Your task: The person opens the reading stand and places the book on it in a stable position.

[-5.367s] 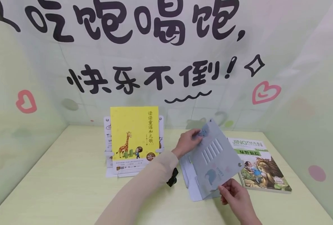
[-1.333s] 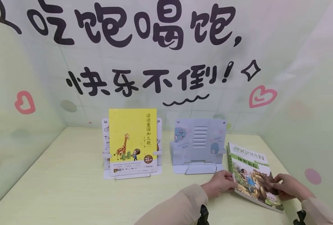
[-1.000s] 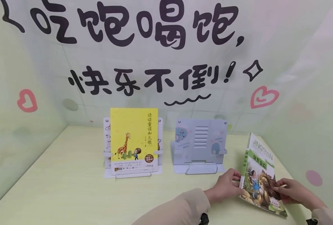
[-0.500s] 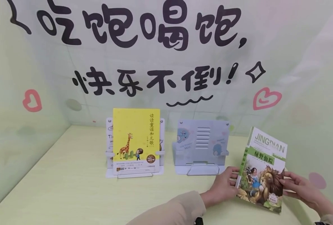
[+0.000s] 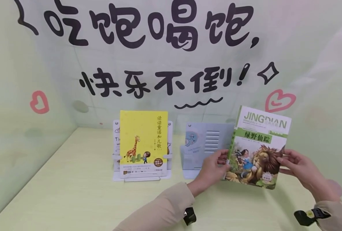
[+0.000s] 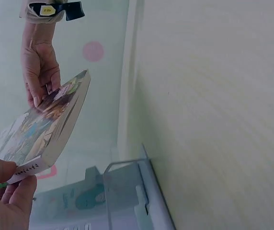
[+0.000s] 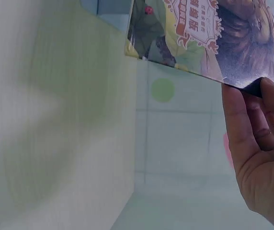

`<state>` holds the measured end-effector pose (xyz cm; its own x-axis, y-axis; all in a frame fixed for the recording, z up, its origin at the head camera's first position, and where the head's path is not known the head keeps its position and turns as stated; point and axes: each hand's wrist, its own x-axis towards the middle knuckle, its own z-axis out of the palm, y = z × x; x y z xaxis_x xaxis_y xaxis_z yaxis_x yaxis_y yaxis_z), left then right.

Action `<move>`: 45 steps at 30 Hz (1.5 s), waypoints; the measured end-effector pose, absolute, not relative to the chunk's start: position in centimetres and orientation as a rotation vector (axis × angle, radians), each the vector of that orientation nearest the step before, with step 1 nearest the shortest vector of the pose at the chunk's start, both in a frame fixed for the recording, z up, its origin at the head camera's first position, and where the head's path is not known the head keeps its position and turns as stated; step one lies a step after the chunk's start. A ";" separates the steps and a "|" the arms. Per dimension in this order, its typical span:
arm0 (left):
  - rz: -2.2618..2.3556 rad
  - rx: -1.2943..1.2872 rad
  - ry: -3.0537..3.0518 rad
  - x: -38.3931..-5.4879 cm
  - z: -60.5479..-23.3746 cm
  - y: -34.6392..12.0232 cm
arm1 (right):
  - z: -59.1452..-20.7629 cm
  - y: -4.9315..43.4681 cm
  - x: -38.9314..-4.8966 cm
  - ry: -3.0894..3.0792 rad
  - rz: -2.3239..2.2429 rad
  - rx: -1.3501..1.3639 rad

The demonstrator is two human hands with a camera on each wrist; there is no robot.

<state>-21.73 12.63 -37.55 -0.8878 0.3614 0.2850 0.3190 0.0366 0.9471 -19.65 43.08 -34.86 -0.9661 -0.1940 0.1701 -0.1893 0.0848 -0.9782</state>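
A green and white book [image 5: 254, 150] with a lion and a child on its cover is held up between both hands, clear of the table. My left hand [image 5: 212, 170] pinches the spine side near its lower corner. On the opposite edge, my right hand [image 5: 301, 168] grips the book between thumb and fingers. Behind it stands a blue book stand [image 5: 209, 138], its right part hidden by the book. In the left wrist view the wire lip of that stand [image 6: 127, 191] shows below the book. The right wrist view shows the right fingers [image 7: 237, 120] under the cover's edge.
To the left, a yellow book [image 5: 143, 141] with a giraffe rests upright on a white book stand [image 5: 117, 166]. Both stands sit near the back of the pale wooden table [image 5: 72, 192]. Light green printed walls [image 5: 318, 80] enclose the table at the back and sides.
Earlier the hands set the blue stand upright, then took hold of the book lying at the right. Since then the book has been raised and moved left, partly in front of the blue stand.
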 end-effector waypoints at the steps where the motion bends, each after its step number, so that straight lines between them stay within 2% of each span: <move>1: 2.033 0.740 2.257 -22.1 -37.4 12.2 | -34.5 42.4 -20.0 2.347 -2.079 -0.388; 10: 2.097 0.779 2.455 -24.8 -36.0 8.5 | -32.3 36.7 -23.0 2.613 -2.049 -0.363; 19: 2.162 0.755 2.588 -26.8 -35.5 6.3 | -32.5 32.6 -25.5 2.801 -2.081 -0.420; 30: 2.122 0.707 2.625 -27.7 -36.5 4.9 | -33.7 31.5 -26.2 2.942 -1.885 -0.379; 45: 2.114 0.732 2.621 -28.2 -37.4 4.7 | -34.5 31.6 -26.2 2.960 -1.865 -0.363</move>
